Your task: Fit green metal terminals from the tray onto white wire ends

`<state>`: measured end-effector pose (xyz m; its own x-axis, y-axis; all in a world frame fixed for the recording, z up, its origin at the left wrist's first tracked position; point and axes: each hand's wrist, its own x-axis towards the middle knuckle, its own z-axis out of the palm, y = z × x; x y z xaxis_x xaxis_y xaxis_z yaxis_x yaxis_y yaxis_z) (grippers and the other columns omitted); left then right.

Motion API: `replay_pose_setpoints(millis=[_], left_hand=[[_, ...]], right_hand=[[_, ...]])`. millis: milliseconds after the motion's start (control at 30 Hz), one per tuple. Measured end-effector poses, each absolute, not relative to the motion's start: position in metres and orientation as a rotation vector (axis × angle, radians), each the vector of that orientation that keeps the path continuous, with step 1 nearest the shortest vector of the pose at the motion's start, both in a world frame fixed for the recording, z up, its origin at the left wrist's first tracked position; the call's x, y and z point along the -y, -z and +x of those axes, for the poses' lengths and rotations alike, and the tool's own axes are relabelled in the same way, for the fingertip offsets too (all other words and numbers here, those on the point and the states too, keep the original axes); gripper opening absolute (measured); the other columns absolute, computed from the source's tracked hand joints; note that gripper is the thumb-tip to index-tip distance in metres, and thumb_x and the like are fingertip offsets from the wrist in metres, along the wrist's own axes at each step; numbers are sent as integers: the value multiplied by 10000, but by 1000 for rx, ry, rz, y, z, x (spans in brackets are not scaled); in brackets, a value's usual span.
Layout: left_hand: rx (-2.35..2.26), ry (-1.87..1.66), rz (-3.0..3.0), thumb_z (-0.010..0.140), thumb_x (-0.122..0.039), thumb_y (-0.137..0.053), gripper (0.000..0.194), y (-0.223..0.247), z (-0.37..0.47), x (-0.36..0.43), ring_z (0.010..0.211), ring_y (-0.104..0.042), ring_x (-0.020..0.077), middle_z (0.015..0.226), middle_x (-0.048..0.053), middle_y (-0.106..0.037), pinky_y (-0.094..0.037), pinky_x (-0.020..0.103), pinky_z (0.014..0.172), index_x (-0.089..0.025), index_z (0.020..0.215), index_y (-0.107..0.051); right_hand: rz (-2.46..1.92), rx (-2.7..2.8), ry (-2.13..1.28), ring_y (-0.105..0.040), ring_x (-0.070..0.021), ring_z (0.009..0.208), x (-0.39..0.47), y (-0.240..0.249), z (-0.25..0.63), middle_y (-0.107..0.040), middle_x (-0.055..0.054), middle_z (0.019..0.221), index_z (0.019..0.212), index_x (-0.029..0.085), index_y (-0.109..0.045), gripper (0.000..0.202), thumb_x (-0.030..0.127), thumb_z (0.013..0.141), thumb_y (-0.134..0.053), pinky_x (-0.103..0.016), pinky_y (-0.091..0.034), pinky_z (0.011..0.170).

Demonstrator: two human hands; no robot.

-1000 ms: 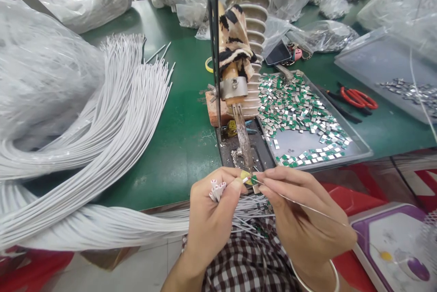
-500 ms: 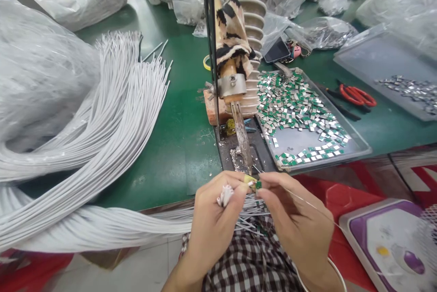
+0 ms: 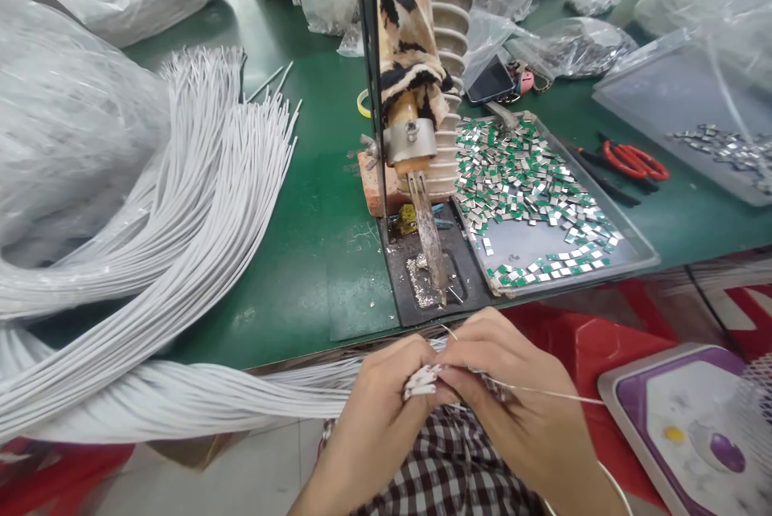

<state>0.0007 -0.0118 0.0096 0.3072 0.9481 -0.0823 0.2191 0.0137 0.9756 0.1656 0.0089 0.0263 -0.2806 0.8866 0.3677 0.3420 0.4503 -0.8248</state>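
Observation:
My left hand [image 3: 377, 411] is closed around a bunch of white cables [image 3: 422, 381], whose cut ends stick out between thumb and forefinger. Against those ends press the closed fingertips of my right hand [image 3: 522, 399]. A thin solder wire [image 3: 558, 396] passes through my right hand and trails off to the right; its free end pokes up above the fingers. Whatever else the right fingertips pinch is hidden. Beyond my hands, a clamped soldering iron [image 3: 429, 239] points down over a black base [image 3: 401, 279] with solder crumbs, apart from both hands.
Right of the iron lies a clear tray [image 3: 645, 259] of small green circuit boards [image 3: 519, 170]. Red-handled pliers [image 3: 633, 161] rest beside it. A ribbed exhaust hose [image 3: 443, 170] rises behind the iron. Thick white cable bundles [image 3: 241, 202] cover the left side. A purple-and-white device [image 3: 693, 427] stands lower right.
Both hands have dropped toward me, away from the iron's tip. The small green board between the fingertips is out of sight, and the right fingers have moved onto the cable ends.

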Motion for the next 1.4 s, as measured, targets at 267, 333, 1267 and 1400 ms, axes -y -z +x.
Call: replay_pose_setpoints(millis=[267,333,1267,1400], left_hand=[[-1170,-1200,1408,918,-153,-614,119,-9,5,9,685,-514,120,749,-20,-560,-387,223,623,-216,823,-649],[-1182,-1226,1416,890,-130,-649,109,-8,7,7,687,-519,120,747,-18,-564,-396,220,623,-215,823,-660],[-1309,-1215,1091,861,-177,-622,168,-13,17,-13,816,-703,196,889,67,-769,-529,280,747,-167,709,-691],[-1276,-1276,1088,855,-145,-620,175,-15,20,-14,815,-719,192,901,71,-781,-544,276,754,-166,704,-706]], right_hand=[[-1029,1593,-1127,-618,-122,657,-8,-24,169,-721,-4,758,890,222,-717,182,79,858,-611,-241,-503,578],[-1082,1553,-1180,-569,-107,595,-8,-26,170,-670,12,690,841,216,-710,170,95,853,-592,-220,-450,516],[-1213,1341,-935,-671,-106,491,-37,-24,166,-701,22,595,753,184,-678,91,167,837,-648,-171,-567,471],[-1162,1312,-1011,-732,-151,553,-31,-19,156,-765,-5,687,854,185,-714,84,139,806,-662,-204,-629,532]])
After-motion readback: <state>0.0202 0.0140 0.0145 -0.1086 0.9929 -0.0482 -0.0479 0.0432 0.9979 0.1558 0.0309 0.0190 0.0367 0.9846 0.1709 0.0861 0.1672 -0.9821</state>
